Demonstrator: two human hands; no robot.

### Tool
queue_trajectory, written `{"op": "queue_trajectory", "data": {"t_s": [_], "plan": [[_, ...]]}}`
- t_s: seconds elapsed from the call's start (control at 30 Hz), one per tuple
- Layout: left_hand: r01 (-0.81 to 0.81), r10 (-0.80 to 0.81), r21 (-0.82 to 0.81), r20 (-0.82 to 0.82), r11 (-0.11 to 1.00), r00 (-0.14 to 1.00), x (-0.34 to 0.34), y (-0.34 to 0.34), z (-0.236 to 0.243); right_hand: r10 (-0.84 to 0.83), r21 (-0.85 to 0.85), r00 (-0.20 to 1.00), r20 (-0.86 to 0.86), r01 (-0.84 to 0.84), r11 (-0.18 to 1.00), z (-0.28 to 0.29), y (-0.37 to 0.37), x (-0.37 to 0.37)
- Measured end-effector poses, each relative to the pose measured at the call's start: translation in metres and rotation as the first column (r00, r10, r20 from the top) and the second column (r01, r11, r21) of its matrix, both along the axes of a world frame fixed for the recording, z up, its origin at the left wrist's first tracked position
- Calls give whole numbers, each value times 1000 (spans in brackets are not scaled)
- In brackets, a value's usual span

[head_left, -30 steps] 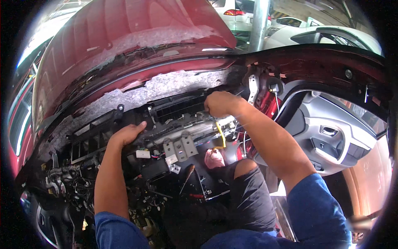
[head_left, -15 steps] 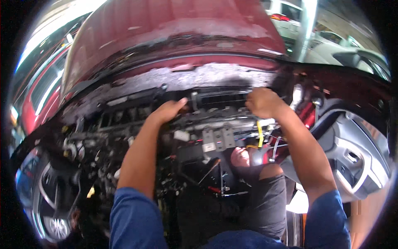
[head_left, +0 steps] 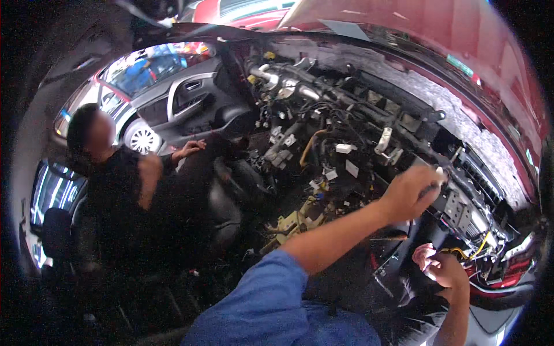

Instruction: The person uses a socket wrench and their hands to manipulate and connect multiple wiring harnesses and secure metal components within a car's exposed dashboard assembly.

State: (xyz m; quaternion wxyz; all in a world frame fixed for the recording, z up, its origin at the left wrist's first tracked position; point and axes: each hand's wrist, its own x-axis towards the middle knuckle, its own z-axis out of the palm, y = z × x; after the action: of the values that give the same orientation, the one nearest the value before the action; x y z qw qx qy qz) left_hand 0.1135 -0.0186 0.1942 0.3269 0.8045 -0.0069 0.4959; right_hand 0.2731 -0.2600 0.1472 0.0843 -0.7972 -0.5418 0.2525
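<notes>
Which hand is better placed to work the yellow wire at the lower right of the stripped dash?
Probably the right hand: it sits beside the yellow wire. The left hand is higher, closed on the dash frame.

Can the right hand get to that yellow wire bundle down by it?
Probably yes. The right hand is already next to the yellow wire bundle in the stripped black dashboard frame, and nothing seems to block the way. The left hand is busy higher up.
</notes>
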Motion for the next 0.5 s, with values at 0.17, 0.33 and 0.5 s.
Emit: {"op": "queue_trajectory", "data": {"t_s": [0.17,0.33,0.5], "plan": [[-120,64,-159,-321,980,945,-136,-41,-81,130,28,990,59,-132,991,-47,26,-1],[-245,114,-138,-605,960,788,-221,-81,-151,395,265,910,124,-414,871,-185,-19,78],[-367,140,-218,-661,904,737,-276,-115,-174,63,-237,993,97,-39,971,-179,-16,31]]}}
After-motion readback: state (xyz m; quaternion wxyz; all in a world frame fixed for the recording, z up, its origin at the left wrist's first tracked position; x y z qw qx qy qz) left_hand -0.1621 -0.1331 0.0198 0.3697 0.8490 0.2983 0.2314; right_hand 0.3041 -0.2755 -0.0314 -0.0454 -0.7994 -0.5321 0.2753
